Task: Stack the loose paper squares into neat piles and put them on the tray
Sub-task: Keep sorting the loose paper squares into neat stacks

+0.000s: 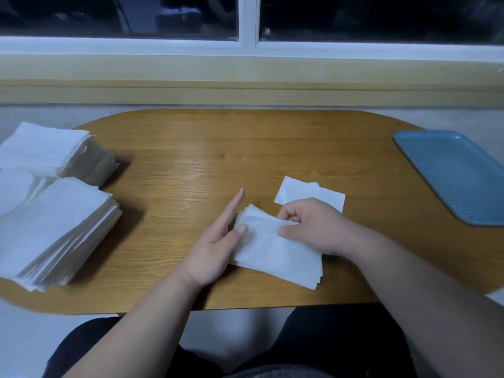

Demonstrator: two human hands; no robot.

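My left hand (215,246), fingers straight, braces the small stack of white paper squares (275,255) on the wooden tabletop (191,159). My right hand (313,227), fingers curled, pinches its top sheets. The blue perforated tray (450,175) lies well apart, right.

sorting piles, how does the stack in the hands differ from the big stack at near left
The held stack is thin; the left stack is far thicker. The held stack sits between the left hand and the right hand, which pinches it; the left stack lies untouched. The held stack's edges are fairly even; the left stack's fan out. Both are white paper, neither on the tray.
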